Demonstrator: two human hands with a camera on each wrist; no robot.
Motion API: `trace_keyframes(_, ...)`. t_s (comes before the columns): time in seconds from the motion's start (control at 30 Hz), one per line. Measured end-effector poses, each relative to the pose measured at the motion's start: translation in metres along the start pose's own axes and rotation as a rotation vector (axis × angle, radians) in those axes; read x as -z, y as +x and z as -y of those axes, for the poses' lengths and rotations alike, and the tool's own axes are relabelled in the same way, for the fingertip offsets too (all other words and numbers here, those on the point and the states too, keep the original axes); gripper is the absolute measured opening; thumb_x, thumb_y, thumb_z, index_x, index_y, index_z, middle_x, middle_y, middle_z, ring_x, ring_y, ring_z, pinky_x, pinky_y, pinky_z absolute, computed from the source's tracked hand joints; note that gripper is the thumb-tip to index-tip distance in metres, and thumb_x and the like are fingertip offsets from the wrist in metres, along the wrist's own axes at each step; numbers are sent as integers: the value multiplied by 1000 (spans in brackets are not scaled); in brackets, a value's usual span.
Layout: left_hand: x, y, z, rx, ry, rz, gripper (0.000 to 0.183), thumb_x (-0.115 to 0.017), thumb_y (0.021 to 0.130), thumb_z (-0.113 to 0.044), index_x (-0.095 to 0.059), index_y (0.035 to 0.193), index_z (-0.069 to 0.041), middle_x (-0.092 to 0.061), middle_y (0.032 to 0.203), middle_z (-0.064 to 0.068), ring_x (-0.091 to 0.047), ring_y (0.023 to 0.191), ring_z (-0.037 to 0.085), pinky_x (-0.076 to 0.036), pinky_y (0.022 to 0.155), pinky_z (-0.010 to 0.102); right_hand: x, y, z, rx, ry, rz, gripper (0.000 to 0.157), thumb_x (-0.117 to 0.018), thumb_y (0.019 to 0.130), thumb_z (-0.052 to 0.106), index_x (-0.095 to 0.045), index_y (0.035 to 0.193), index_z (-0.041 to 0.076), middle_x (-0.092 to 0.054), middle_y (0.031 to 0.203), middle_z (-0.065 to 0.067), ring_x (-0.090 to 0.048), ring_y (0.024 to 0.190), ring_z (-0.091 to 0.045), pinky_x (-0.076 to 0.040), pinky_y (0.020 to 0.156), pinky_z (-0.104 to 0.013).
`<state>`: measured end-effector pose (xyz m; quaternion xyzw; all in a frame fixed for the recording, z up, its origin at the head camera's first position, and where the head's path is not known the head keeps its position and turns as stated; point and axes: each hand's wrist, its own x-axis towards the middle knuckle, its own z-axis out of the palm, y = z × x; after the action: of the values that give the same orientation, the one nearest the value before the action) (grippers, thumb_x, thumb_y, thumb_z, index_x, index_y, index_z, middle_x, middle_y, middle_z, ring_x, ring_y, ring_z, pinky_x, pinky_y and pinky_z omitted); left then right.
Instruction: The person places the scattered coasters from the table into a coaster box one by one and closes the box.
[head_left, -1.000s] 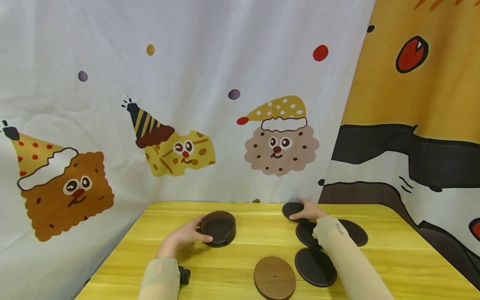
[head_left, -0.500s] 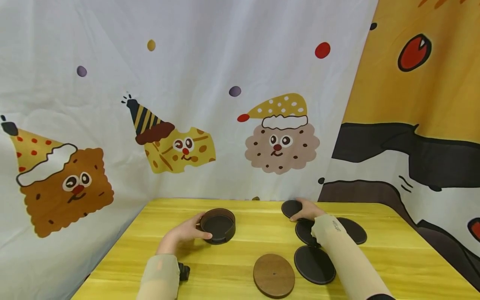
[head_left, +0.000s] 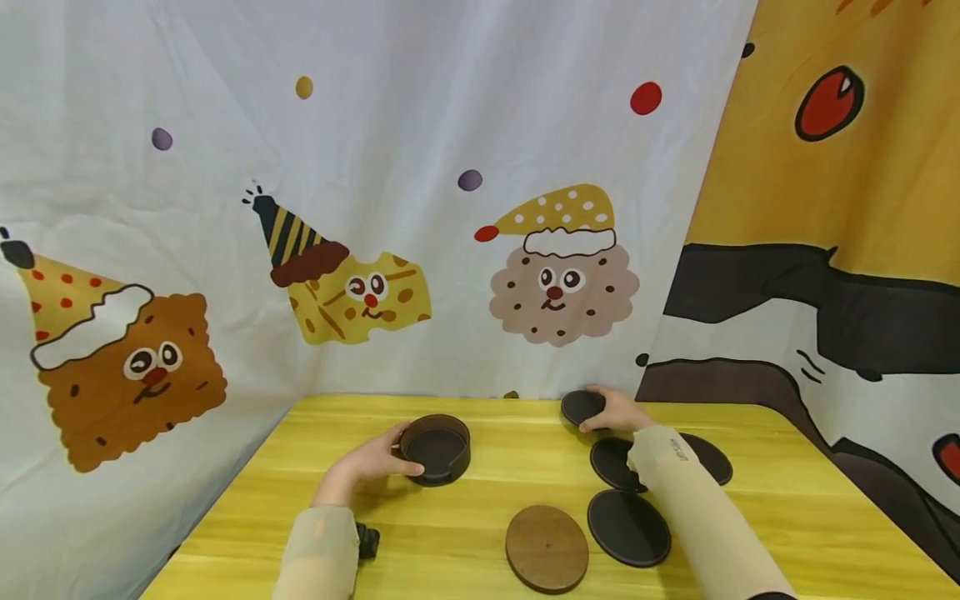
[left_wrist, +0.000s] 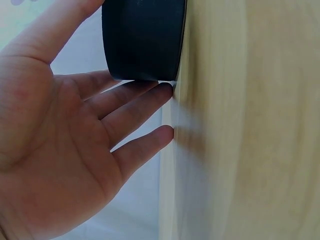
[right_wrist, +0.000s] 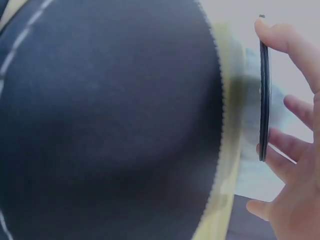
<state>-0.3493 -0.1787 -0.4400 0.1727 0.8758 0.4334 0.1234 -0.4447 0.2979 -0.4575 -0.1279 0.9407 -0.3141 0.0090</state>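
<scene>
My left hand grips the side of a round dark coaster holder, which stands on the table with a notch in its front wall. In the left wrist view, fingertips touch the holder's black outer wall, and the little finger sits apart from it. At the back right, my right hand pinches a round black coaster by its edge. Seen edge-on in the right wrist view, this coaster is held between thumb and fingers, raised off the table. A black stitched coaster fills that view's left side.
Black coasters lie near my right forearm: one under the wrist, one in front, one beyond the sleeve. A round wooden disc lies front centre on the yellow table. A printed curtain hangs behind the table.
My right hand has lifted the black coaster slightly up off the table. My left hand stays on the holder. The head view has tilted a little downward.
</scene>
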Motion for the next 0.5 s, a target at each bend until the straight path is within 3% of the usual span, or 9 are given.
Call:
trace_keyframes(0.27, 3, -1, 3, 12, 18, 3, 103, -81, 81, -28, -15, 153, 5, -29, 150, 30, -41, 129, 46, -36, 100, 58, 14, -5, 28, 81, -62, -5, 94, -85, 70, 32, -39, 145, -3, -43, 142, -28, -43, 125, -46, -38, 99, -59)
trace_keyframes(0.5, 2, 1, 3, 28, 14, 20, 105, -79, 82, -31, -11, 154, 2, -25, 153, 28, -32, 135, 45, -31, 104, 59, 23, -5, 47, 168, -48, 8, 93, -83, 72, 33, -40, 145, -2, -42, 143, -25, -42, 128, -44, -35, 101, -58)
